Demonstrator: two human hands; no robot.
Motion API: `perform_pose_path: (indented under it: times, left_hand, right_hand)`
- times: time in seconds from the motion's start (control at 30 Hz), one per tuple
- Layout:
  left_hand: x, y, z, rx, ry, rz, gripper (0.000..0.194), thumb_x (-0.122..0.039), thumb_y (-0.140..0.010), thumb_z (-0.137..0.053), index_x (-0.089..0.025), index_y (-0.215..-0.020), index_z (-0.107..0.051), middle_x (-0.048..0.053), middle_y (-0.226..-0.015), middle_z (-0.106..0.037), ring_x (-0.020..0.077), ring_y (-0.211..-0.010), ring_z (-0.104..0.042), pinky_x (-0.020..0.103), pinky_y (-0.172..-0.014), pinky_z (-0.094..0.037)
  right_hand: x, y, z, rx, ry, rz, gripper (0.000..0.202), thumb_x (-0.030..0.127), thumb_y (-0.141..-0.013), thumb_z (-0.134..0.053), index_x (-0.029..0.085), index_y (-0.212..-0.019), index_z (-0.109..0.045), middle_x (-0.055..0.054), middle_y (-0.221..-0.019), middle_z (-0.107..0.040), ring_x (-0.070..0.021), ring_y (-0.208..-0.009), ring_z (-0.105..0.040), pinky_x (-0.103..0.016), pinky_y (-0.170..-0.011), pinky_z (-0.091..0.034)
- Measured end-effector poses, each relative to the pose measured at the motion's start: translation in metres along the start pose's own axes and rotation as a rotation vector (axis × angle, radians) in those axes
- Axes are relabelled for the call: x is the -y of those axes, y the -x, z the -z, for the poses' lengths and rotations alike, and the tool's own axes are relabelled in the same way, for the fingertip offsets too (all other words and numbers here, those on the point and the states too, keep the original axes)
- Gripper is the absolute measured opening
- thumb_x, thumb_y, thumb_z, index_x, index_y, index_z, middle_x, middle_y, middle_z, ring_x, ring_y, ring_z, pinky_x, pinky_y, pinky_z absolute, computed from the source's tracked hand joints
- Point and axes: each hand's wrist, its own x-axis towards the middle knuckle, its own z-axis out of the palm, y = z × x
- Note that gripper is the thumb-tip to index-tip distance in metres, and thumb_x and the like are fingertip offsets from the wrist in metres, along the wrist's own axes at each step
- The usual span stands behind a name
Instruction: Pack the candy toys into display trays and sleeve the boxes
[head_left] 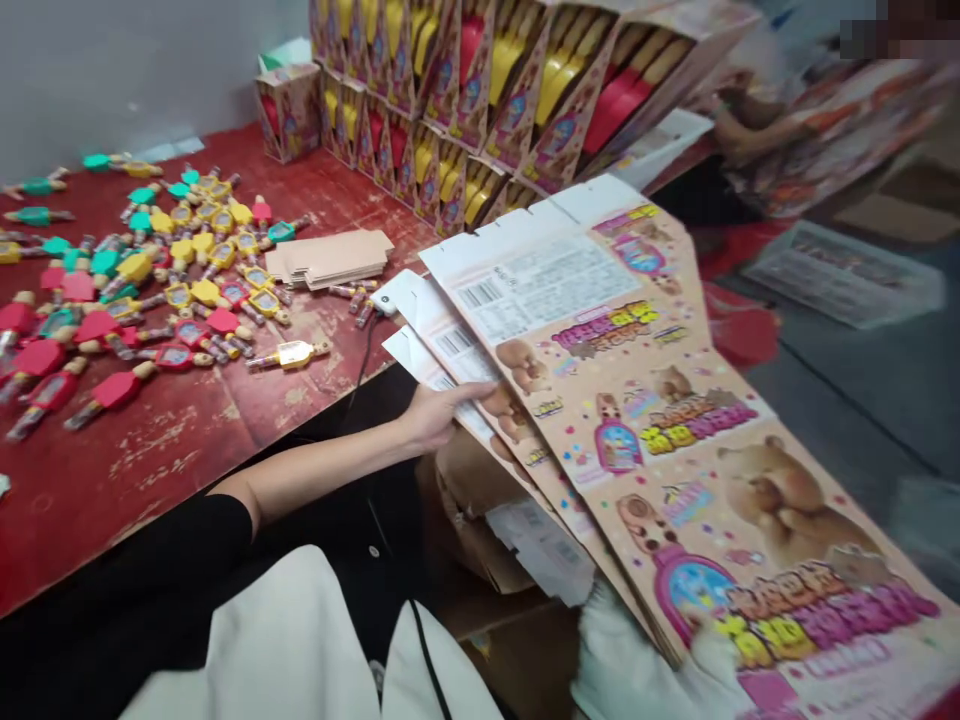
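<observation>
Several flat printed cardboard box blanks (622,390), pinkish-tan with bear pictures and colourful lettering, lie fanned in a tilted stack in front of me. My left hand (435,415) is bare and closed on the left edge of the stack, thumb on top. At the lower right my right hand (637,650), in a white glove, grips the near end of the stack, its fingers partly hidden under the sheets. Left of the stack, many small red, yellow and green toy-like pieces (202,270) with clear tubes are scattered on the red table (300,400).
Filled display boxes (450,120) stand stacked at the back of the table. Folded tan cardboard pieces (330,260) lie near the loose toys. Below the sheets is an open carton (472,520). A clear plastic bin (847,275) and another person's arm (757,140) are at the right.
</observation>
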Motion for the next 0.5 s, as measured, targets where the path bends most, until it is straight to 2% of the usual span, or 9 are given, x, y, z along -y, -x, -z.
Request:
perform_pose_path:
  times: [0.07, 0.1, 0.17, 0.27, 0.4, 0.5]
  left_hand:
    - [-0.016, 0.004, 0.012, -0.032, -0.008, -0.055, 0.062, -0.015, -0.048, -0.093, -0.013, -0.106, -0.070, 0.011, -0.103, -0.078, 0.0265, -0.100, -0.074, 0.047, -0.107, -0.053]
    - [-0.025, 0.004, 0.017, -0.054, -0.008, -0.084, 0.062, -0.014, -0.049, -0.093, -0.012, -0.106, -0.070, 0.010, -0.101, -0.078, 0.0268, -0.100, -0.074, 0.047, -0.106, -0.053]
    - [-0.043, -0.003, 0.026, -0.101, -0.007, -0.151, 0.060, -0.012, -0.051, -0.091, -0.012, -0.107, -0.069, 0.010, -0.098, -0.078, 0.0272, -0.100, -0.074, 0.047, -0.106, -0.053]
    - [-0.072, -0.021, 0.044, -0.142, -0.003, -0.228, 0.058, -0.011, -0.055, -0.088, -0.013, -0.109, -0.067, 0.009, -0.096, -0.078, 0.0259, -0.099, -0.074, 0.045, -0.105, -0.053]
    - [-0.111, -0.054, 0.066, -0.195, -0.010, -0.258, 0.056, -0.009, -0.057, -0.086, -0.012, -0.110, -0.066, 0.008, -0.094, -0.078, 0.0216, -0.094, -0.073, 0.042, -0.105, -0.052]
    - [-0.142, -0.085, 0.075, -0.206, -0.034, -0.236, 0.051, -0.013, -0.061, -0.086, -0.013, -0.108, -0.067, 0.010, -0.097, -0.077, 0.0215, -0.097, -0.072, 0.040, -0.105, -0.052]
  right_hand:
    - [-0.001, 0.005, -0.010, 0.076, -0.052, 0.072, 0.046, 0.060, -0.087, -0.047, 0.071, -0.132, -0.051, 0.021, -0.154, -0.045, -0.0191, -0.154, -0.030, -0.058, -0.104, -0.053]
    - [-0.003, 0.001, -0.017, 0.120, -0.066, 0.072, 0.041, 0.058, -0.087, -0.048, 0.074, -0.124, -0.055, 0.027, -0.152, -0.045, -0.0163, -0.154, -0.029, -0.057, -0.106, -0.052]
    - [-0.009, -0.016, -0.037, 0.189, -0.109, 0.058, 0.037, 0.056, -0.087, -0.051, 0.072, -0.119, -0.059, 0.029, -0.151, -0.045, -0.0159, -0.153, -0.031, -0.052, -0.113, -0.049]
    - [-0.025, -0.045, -0.070, 0.241, -0.239, 0.027, 0.041, 0.052, -0.086, -0.057, 0.056, -0.126, -0.066, 0.016, -0.149, -0.053, -0.0202, -0.147, -0.044, -0.050, -0.117, -0.047]
    - [-0.052, -0.081, -0.119, 0.294, -0.350, -0.028, 0.046, 0.050, -0.082, -0.063, 0.030, -0.124, -0.071, -0.003, -0.134, -0.068, -0.0221, -0.132, -0.061, -0.049, -0.115, -0.050]
    - [-0.066, -0.113, -0.164, 0.353, -0.363, -0.013, 0.044, 0.050, -0.084, -0.062, 0.025, -0.119, -0.070, -0.005, -0.125, -0.071, -0.0194, -0.124, -0.066, -0.045, -0.111, -0.054]
